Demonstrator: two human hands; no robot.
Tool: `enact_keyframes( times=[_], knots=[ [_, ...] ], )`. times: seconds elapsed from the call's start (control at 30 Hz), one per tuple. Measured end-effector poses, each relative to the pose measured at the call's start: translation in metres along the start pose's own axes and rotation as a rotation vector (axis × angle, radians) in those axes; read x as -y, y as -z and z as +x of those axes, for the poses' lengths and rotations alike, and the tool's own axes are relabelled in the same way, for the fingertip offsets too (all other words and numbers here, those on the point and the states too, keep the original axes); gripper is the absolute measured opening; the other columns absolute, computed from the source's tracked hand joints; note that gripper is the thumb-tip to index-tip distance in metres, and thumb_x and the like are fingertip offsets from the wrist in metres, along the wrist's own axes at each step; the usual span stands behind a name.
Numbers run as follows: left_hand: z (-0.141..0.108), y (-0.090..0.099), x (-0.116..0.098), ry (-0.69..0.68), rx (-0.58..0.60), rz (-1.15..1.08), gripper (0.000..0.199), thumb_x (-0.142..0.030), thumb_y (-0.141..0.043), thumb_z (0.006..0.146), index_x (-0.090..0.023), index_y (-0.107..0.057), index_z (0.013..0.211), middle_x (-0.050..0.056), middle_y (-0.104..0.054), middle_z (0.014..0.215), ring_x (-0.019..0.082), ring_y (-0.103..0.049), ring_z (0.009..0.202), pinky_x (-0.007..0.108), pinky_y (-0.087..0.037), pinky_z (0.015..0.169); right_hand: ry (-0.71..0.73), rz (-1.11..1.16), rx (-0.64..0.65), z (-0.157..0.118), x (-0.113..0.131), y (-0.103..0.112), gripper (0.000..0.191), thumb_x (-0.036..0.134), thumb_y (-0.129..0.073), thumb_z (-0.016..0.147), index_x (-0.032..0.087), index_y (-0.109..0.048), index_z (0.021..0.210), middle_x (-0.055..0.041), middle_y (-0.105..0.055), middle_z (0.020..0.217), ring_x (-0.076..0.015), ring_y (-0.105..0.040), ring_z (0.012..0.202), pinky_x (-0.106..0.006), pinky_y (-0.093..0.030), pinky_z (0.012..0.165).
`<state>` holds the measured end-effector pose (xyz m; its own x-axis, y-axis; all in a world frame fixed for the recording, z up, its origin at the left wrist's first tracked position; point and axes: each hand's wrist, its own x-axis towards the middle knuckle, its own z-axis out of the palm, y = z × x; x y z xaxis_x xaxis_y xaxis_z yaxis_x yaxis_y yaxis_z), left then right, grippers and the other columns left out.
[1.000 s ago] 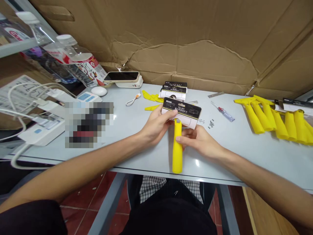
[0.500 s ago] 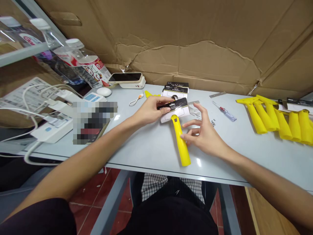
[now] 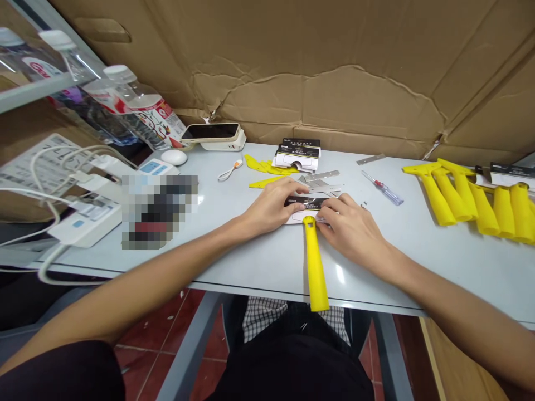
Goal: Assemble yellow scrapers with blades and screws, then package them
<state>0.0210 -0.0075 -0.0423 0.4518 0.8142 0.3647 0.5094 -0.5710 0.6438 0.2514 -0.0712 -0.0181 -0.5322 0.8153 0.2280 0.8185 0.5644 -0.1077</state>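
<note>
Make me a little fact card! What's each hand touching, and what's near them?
Left hand: holding the left end of a black-and-white card
Right hand: fingers at the card's right end
Yellow handle: reaching from the card toward the person
Screwdriver: lying beyond the right hand
More yellow handles: on the right

This looks like a small workshop. The fingers [image 3: 334, 204] are over a plain table [image 3: 251, 262], and just past them lie flat blades [image 3: 322, 176] and a pile of cards [image 3: 298, 160]. To their right are tiny metal bits [image 3: 365, 206], a screwdriver [image 3: 389, 193] and, farther off, a bunch of yellow handles [image 3: 462, 197], all much alike. Big brown cardboard [image 3: 267, 55] stands like a wall beyond the fingers. Well to their left are a power strip [image 3: 86, 227] and drink bottles [image 3: 161, 120].
</note>
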Motion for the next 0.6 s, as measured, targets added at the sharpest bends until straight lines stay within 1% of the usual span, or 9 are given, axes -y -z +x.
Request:
enact_keyframes(
  times=[0.1,0.17,0.23,0.33,0.4,0.47,0.6],
  knots=[
    [0.002,0.0,0.001,-0.037,0.006,0.006,0.007,-0.023,-0.075,0.091,-0.024,-0.08,0.095,0.008,-0.072,0.106,0.026,-0.067,0.097,0.044,-0.052,0.091,0.027,-0.048,0.001,0.001,0.001,-0.002,0.018,0.016,-0.055,0.102,0.016,-0.073,0.101,-0.0129,-0.075,0.106,-0.0309,-0.061,0.1,-0.041,-0.045,0.074],
    [0.002,0.002,0.0,-0.049,0.047,0.031,0.01,-0.025,-0.072,0.093,-0.024,-0.08,0.088,0.008,-0.072,0.101,0.027,-0.067,0.095,0.045,-0.052,0.09,0.037,-0.051,0.001,0.002,0.0,-0.003,0.018,0.017,-0.055,0.102,0.016,-0.073,0.105,-0.0136,-0.075,0.108,-0.0305,-0.061,0.099,-0.042,-0.045,0.077],
    [0.002,0.003,-0.001,-0.057,0.085,0.077,0.015,-0.028,-0.069,0.095,-0.025,-0.081,0.087,0.008,-0.072,0.1,0.028,-0.067,0.095,0.046,-0.052,0.091,0.044,-0.041,0.001,0.002,-0.002,-0.005,0.019,0.018,-0.054,0.103,0.016,-0.072,0.107,-0.0136,-0.074,0.11,-0.0304,-0.061,0.099,-0.042,-0.045,0.079],
    [0.001,0.004,-0.006,-0.071,0.12,0.13,0.018,-0.03,-0.066,0.097,-0.024,-0.082,0.094,0.01,-0.073,0.105,0.03,-0.066,0.101,0.049,-0.051,0.095,0.037,-0.018,-0.016,0.002,-0.004,-0.007,0.019,0.02,-0.054,0.104,0.016,-0.071,0.108,-0.0133,-0.072,0.113,-0.0299,-0.06,0.1,-0.042,-0.046,0.082],
    [0.0,0.005,-0.01,-0.076,0.143,0.134,0.02,-0.033,-0.067,0.096,-0.022,-0.083,0.1,0.012,-0.073,0.109,0.032,-0.066,0.106,0.051,-0.05,0.1,0.025,-0.008,-0.028,0.001,-0.006,-0.008,0.018,0.022,-0.054,0.104,0.016,-0.071,0.109,-0.0131,-0.071,0.115,-0.0296,-0.059,0.101,-0.042,-0.047,0.083],
    [-0.001,0.006,-0.013,-0.083,0.167,0.15,0.026,-0.038,-0.068,0.096,-0.02,-0.082,0.108,0.014,-0.073,0.114,0.034,-0.065,0.111,0.053,-0.05,0.103,0.02,-0.002,-0.035,0.001,-0.006,-0.011,0.018,0.023,-0.054,0.104,0.017,-0.07,0.111,-0.0131,-0.071,0.117,-0.0297,-0.057,0.102,-0.042,-0.046,0.083],
    [-0.006,0.008,-0.017,-0.091,0.222,0.276,0.041,-0.041,-0.058,0.103,-0.013,-0.078,0.125,0.018,-0.07,0.127,0.035,-0.064,0.123,0.055,-0.05,0.112,0.016,0.01,-0.078,0.0,-0.006,-0.018,0.022,0.025,-0.051,0.105,0.018,-0.069,0.116,-0.0136,-0.07,0.12,-0.0312,-0.055,0.104,-0.044,-0.047,0.085]
  ],
)
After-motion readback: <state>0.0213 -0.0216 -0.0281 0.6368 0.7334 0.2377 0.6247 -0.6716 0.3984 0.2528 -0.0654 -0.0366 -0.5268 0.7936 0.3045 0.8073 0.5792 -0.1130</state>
